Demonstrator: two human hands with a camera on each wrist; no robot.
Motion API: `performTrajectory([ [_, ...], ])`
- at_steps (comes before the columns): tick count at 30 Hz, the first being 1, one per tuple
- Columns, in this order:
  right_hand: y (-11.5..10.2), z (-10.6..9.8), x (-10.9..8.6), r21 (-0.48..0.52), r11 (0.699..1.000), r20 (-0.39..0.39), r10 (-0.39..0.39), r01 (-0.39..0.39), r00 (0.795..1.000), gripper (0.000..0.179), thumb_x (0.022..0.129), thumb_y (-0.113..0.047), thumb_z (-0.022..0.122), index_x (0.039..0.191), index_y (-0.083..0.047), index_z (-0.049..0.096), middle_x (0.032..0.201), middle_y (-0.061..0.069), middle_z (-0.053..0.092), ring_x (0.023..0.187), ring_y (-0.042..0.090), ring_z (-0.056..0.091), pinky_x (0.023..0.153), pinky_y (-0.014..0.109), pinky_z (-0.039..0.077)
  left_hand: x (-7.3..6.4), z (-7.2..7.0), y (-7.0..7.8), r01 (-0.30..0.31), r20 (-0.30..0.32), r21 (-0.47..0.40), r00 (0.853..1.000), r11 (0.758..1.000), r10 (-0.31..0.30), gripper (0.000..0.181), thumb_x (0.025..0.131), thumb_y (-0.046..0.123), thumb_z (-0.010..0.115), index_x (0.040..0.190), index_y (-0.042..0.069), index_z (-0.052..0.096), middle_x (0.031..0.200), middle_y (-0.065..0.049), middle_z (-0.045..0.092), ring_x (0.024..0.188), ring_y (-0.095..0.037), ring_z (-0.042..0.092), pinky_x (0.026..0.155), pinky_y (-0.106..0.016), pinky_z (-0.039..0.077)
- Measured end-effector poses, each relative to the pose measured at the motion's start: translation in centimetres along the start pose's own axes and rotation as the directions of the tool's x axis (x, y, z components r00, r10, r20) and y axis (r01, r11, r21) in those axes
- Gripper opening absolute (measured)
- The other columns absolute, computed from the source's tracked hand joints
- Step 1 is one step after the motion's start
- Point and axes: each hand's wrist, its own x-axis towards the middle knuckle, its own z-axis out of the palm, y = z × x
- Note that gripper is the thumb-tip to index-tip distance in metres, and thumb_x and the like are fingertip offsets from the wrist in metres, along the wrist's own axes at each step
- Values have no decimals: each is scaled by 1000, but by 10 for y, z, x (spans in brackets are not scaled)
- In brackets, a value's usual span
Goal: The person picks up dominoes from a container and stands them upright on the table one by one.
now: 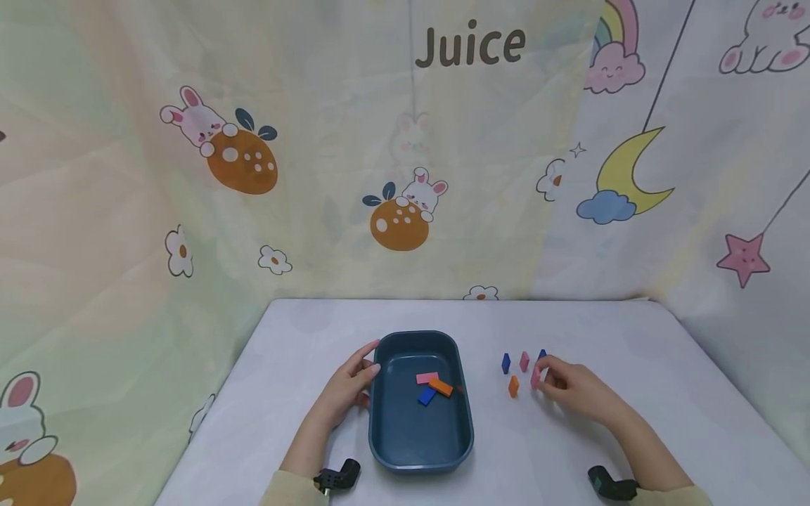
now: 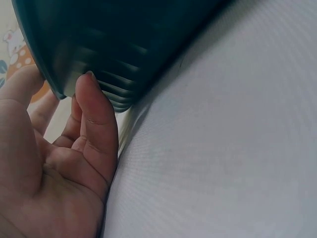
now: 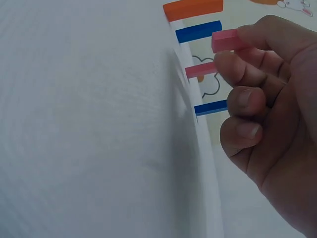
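Observation:
My left hand [image 1: 346, 386] holds the left side of a dark blue-green tray [image 1: 420, 460], fingers bent at its rim. In the left wrist view the fingertips meet the ridged outer wall of the tray [image 2: 133, 44]. Inside the tray lie a pink block [image 1: 427, 378], an orange block [image 1: 441, 387] and a blue block [image 1: 427, 396]. My right hand [image 1: 572, 386] pinches another pink block [image 3: 225, 40] between thumb and index finger, above the table. Close by stand an orange block [image 1: 513, 386], a pink block [image 1: 524, 361] and two blue blocks [image 1: 505, 363], one partly hidden behind the hand.
A white-covered table [image 1: 519, 450] carries the tray and blocks. Its back edge meets a printed curtain [image 1: 329, 232] with rabbits and flowers. Each wrist wears a black camera; one is the left camera [image 1: 338, 476].

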Motion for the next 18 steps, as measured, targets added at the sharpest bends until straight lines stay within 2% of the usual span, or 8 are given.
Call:
performTrajectory([
  [8,10,6,0,-15,1000,43,19,-18,999,21,94,-17,65,113,-23,59,74,-9,54,65,3,47,56,21,42,0,1,0,-6,-2,0,1000,1000,6,51,97,33,63,144,42,45,111,-14,54,80,-20,60,56,-32,56],
  [18,12,10,0,1,999,69,50,-50,996,20,94,-23,66,112,-24,58,75,-8,54,66,4,48,57,21,42,2,-1,-3,-10,-1,8,1000,1000,10,50,96,35,64,142,43,46,112,-17,55,80,-21,60,57,-33,56],
])
